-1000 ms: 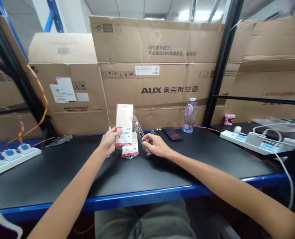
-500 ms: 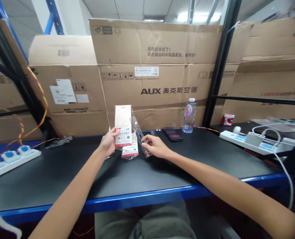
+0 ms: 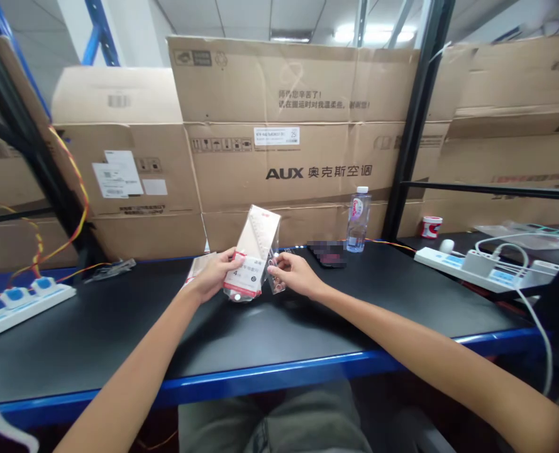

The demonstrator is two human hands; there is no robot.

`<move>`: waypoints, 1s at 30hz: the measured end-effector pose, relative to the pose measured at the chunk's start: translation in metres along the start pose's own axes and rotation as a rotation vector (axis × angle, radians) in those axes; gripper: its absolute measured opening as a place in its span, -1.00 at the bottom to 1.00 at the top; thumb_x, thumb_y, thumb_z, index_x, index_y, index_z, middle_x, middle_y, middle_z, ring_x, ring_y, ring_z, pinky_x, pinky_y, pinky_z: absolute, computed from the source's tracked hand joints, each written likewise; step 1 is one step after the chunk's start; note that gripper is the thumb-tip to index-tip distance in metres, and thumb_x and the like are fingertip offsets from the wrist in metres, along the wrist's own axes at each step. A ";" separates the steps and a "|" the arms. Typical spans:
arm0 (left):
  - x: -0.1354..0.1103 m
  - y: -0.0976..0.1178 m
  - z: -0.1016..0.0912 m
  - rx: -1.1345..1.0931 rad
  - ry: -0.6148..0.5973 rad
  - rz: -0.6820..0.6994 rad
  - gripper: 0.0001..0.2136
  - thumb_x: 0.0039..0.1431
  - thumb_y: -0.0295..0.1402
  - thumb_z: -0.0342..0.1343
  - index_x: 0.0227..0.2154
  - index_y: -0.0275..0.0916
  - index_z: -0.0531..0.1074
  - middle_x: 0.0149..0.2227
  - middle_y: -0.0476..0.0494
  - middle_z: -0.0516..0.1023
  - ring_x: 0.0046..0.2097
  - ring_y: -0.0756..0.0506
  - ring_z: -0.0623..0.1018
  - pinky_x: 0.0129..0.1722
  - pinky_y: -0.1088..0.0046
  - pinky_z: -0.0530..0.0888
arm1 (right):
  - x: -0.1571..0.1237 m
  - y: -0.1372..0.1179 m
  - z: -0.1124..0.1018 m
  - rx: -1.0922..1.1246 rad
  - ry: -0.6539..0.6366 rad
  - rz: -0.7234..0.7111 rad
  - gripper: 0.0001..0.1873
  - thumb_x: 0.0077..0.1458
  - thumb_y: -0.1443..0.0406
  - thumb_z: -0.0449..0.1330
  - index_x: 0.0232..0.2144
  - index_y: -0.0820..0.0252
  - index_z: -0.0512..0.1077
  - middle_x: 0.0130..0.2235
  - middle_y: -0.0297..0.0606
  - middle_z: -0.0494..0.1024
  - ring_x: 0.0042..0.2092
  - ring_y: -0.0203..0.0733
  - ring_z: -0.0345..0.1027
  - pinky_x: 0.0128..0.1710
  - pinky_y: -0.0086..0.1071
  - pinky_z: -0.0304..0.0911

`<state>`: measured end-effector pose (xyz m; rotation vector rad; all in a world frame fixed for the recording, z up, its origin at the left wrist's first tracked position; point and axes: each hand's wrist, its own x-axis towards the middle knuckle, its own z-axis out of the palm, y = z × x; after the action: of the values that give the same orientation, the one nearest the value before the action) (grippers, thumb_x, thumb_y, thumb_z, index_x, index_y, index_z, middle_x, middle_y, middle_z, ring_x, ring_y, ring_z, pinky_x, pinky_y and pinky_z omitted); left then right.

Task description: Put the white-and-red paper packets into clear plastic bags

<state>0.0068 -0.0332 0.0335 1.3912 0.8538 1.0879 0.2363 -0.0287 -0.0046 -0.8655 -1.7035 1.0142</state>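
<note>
My left hand is closed on the edge of a ruler-set packet, a clear sleeve with a white and red label and a tan card. The packet leans to the right above the table, and a transparent ruler edge with markings shows slantwise across its upper part. My right hand pinches a narrow clear plastic ruler with cut-out shapes, right beside the packet. The packet partly hides the ruler's upper end. A second, similar packet lies on the table behind my left hand, partly covered by it.
A water bottle and a dark, pixelated object stand near the back of the black table. Power strips lie left and right. A red-white tub sits far right. A cardboard wall closes the back.
The packet in my left hand has tilted to the right and come closer to the ruler. The ruler's upper part is now behind it. Another packet now shows left, behind my left hand.
</note>
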 end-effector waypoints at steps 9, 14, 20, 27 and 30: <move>-0.004 0.000 0.011 0.020 -0.051 -0.007 -0.65 0.04 -0.29 0.32 -0.10 -0.25 0.47 -0.20 -0.21 0.63 -0.26 -0.16 0.63 -0.30 0.40 0.55 | 0.002 -0.001 -0.001 0.180 0.109 0.041 -0.52 -0.10 0.04 0.39 -0.35 0.16 0.24 -0.41 -0.39 0.44 -0.44 -0.27 0.45 -0.48 -0.33 0.50; -0.004 -0.002 0.015 -0.028 -0.048 -0.015 -0.67 0.06 -0.32 0.31 -0.12 -0.27 0.46 -0.14 -0.23 0.63 -0.21 -0.18 0.63 -0.23 0.35 0.57 | 0.001 -0.003 0.000 0.117 0.087 -0.101 -0.64 -0.01 0.08 0.31 -0.42 0.17 0.27 -0.40 -0.35 0.48 -0.39 -0.26 0.47 -0.36 -0.34 0.48; -0.005 0.002 0.017 -0.086 0.031 -0.022 -0.60 0.02 -0.36 0.34 -0.06 -0.28 0.43 -0.13 -0.31 0.62 -0.19 -0.24 0.65 -0.22 0.22 0.60 | 0.000 -0.008 0.000 0.148 0.036 -0.120 -0.68 -0.06 0.32 0.28 -0.19 0.20 0.38 -0.20 -0.26 0.53 -0.36 -0.27 0.50 -0.29 -0.32 0.50; -0.002 -0.003 0.011 -0.091 -0.012 0.033 -0.55 0.02 -0.38 0.34 0.00 -0.26 0.41 -0.06 -0.33 0.59 -0.15 -0.26 0.64 -0.17 0.19 0.60 | 0.001 -0.005 -0.002 0.184 0.061 -0.081 -0.58 -0.10 0.21 0.37 -0.23 0.15 0.28 -0.37 -0.38 0.52 -0.40 -0.23 0.52 -0.30 -0.25 0.52; -0.001 -0.004 0.012 -0.113 0.029 0.062 -0.55 0.00 -0.40 0.35 -0.02 -0.28 0.42 -0.08 -0.32 0.60 -0.17 -0.24 0.64 -0.20 0.23 0.60 | 0.001 -0.006 -0.004 0.115 0.065 -0.120 -0.65 -0.05 0.13 0.34 -0.31 0.19 0.35 -0.40 -0.33 0.54 -0.41 -0.20 0.51 -0.35 -0.28 0.51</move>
<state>0.0179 -0.0376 0.0298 1.3178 0.7625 1.1878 0.2387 -0.0293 0.0016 -0.7060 -1.6068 0.9821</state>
